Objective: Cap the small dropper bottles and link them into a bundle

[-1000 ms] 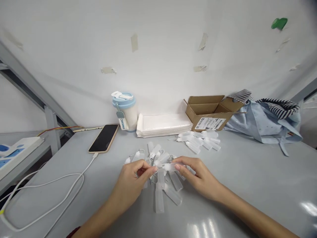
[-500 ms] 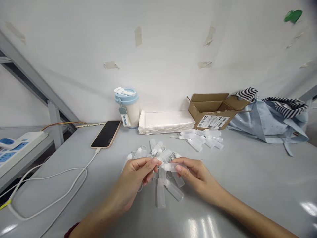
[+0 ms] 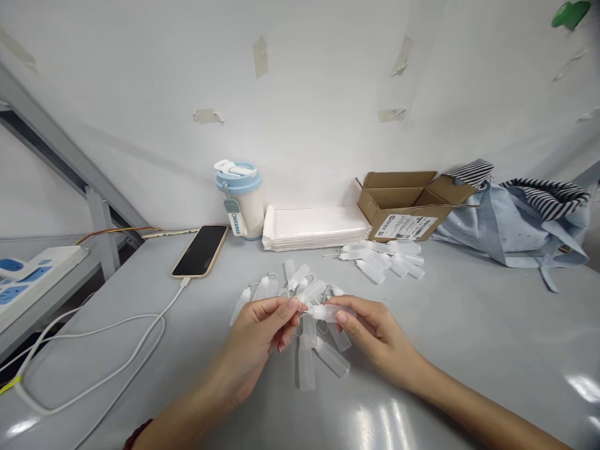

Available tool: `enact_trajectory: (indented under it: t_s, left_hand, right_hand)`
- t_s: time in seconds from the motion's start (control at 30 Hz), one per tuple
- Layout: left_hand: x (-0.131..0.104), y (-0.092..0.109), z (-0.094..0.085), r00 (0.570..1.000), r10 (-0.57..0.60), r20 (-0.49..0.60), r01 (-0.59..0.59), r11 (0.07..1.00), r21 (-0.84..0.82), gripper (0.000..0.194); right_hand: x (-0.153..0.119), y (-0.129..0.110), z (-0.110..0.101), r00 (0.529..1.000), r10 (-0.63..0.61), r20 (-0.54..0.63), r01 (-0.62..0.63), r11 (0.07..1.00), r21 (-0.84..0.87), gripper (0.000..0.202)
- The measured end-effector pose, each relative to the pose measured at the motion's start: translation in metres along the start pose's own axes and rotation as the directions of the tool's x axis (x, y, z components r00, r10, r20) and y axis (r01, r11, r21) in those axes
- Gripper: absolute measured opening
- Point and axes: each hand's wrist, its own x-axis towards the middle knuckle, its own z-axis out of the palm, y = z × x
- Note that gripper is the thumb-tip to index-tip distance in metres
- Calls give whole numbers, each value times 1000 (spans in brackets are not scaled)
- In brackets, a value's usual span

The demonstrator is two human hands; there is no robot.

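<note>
Evidently, the grip is a two-handed one: the right hand (image 3: 370, 325) has thumb and fingers closed around the body of a bottle (image 3: 330, 312), laid almost level, nozzle toward the left hand (image 3: 269, 322). That leaves the nozzle bare, probably so the other fingers can get at it. The left thumb and forefinger are pinched narrow just beside the nozzle, on something small and pale (too hidden to name). Holding the body rather than the tip likely keeps it steady.

Under the hands lies the near pile (image 3: 307, 369), its bottles pointing every way, within easy reach; some are hidden behind the fingers. A far pile (image 3: 370, 272) sits apart, before an open box (image 3: 398, 181). Along the wall stand a cup (image 3: 250, 212) and a white stack (image 3: 316, 225); a bag (image 3: 501, 231) slumps at the right. The phone (image 3: 200, 251) and its cable (image 3: 157, 317) lie left, clear of both hands.
</note>
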Motion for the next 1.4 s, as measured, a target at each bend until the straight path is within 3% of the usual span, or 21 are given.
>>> enact_trajectory:
  t_s: [0.37, 1.4]
  left_hand:
    - [-1, -3, 5, 1000, 18, -17, -19, 998, -66, 30]
    - [-2, -2, 6, 1000, -2, -25, -2, 991, -131, 26]
  right_hand:
    - [-3, 2, 8, 992, -114, -52, 109, 990, -94, 20]
    - [-4, 2, 9, 997, -38, -64, 38, 999, -4, 22]
